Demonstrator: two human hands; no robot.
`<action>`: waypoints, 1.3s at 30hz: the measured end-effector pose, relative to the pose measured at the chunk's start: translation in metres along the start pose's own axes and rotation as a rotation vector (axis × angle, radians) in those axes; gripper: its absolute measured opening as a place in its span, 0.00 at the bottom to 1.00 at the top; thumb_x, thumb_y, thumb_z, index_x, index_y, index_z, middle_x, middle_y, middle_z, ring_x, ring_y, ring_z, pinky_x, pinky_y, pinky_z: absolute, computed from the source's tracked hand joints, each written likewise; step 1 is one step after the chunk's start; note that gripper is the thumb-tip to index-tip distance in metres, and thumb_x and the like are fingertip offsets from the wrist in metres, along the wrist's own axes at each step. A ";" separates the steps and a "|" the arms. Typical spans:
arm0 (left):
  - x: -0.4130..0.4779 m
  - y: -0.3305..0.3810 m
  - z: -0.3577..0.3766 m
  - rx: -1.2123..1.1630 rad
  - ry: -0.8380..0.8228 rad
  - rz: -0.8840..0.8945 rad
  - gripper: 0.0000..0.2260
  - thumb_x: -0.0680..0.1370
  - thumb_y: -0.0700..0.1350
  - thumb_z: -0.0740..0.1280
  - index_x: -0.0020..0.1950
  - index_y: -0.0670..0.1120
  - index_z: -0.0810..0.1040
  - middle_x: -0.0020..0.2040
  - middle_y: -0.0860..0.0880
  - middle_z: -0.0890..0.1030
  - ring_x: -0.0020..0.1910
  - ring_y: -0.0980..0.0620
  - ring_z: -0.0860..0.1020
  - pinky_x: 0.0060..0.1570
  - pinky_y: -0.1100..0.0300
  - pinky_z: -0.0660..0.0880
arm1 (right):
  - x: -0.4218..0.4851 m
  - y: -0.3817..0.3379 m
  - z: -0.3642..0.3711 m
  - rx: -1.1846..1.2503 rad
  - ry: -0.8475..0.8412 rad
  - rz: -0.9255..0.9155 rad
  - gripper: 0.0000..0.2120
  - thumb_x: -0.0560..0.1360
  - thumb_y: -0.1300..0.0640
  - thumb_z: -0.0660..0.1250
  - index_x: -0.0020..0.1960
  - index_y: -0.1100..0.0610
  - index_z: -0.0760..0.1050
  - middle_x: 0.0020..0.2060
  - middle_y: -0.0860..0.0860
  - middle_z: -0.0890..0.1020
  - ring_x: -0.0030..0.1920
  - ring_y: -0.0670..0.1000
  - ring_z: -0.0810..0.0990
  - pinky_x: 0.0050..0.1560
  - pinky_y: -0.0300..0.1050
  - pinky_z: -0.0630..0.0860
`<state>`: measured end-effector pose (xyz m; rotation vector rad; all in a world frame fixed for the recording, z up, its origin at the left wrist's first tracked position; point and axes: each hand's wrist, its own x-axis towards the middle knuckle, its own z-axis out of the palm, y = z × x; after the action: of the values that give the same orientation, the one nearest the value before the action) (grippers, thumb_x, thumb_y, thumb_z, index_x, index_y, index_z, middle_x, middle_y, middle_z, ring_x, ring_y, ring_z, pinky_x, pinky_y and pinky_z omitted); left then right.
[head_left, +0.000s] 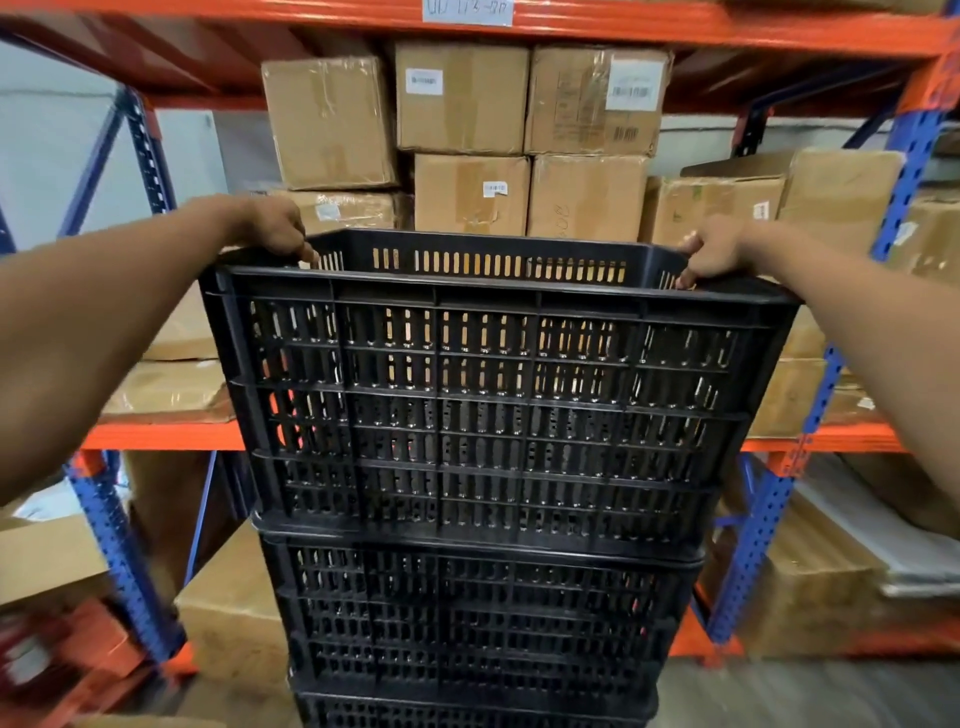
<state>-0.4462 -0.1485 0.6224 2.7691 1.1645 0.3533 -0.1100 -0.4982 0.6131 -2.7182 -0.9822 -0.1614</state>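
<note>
A black slotted plastic crate (483, 405) tops a stack of similar black crates (478, 613) right in front of me. My left hand (272, 228) grips the top crate's rim at its far left corner, fingers curled over the edge. At the far right corner my right hand (714, 252) grips the rim the same way. Both arms reach out along the crate's sides. What is inside the top crate is hidden.
Behind the stack stands an orange-and-blue steel rack (904, 171) loaded with taped cardboard boxes (462, 98) on its middle shelf. More boxes (234, 608) sit on the floor level, left and right. Blue uprights (111, 525) flank the stack closely.
</note>
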 end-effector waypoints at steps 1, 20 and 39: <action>0.002 0.000 0.001 0.021 0.015 0.000 0.15 0.77 0.46 0.68 0.56 0.35 0.80 0.56 0.38 0.80 0.56 0.38 0.77 0.63 0.47 0.72 | 0.000 0.001 0.001 -0.004 0.007 0.007 0.26 0.72 0.56 0.73 0.68 0.61 0.74 0.63 0.61 0.76 0.61 0.63 0.75 0.64 0.55 0.72; -0.029 0.013 -0.007 0.094 -0.110 0.050 0.22 0.79 0.41 0.64 0.73 0.42 0.67 0.67 0.39 0.73 0.65 0.40 0.72 0.68 0.47 0.67 | -0.008 -0.014 -0.010 -0.246 0.028 -0.010 0.22 0.70 0.49 0.75 0.59 0.59 0.78 0.48 0.56 0.81 0.51 0.59 0.79 0.55 0.54 0.78; -0.045 0.014 0.004 0.152 0.071 0.088 0.21 0.80 0.42 0.63 0.73 0.41 0.68 0.70 0.39 0.71 0.69 0.42 0.69 0.67 0.54 0.64 | -0.026 -0.009 0.004 -0.239 0.021 -0.083 0.13 0.74 0.59 0.65 0.59 0.59 0.76 0.58 0.61 0.79 0.58 0.59 0.77 0.63 0.50 0.73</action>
<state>-0.4658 -0.1902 0.6141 2.9694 1.1324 0.3906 -0.1352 -0.5063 0.6061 -2.8821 -1.1362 -0.3427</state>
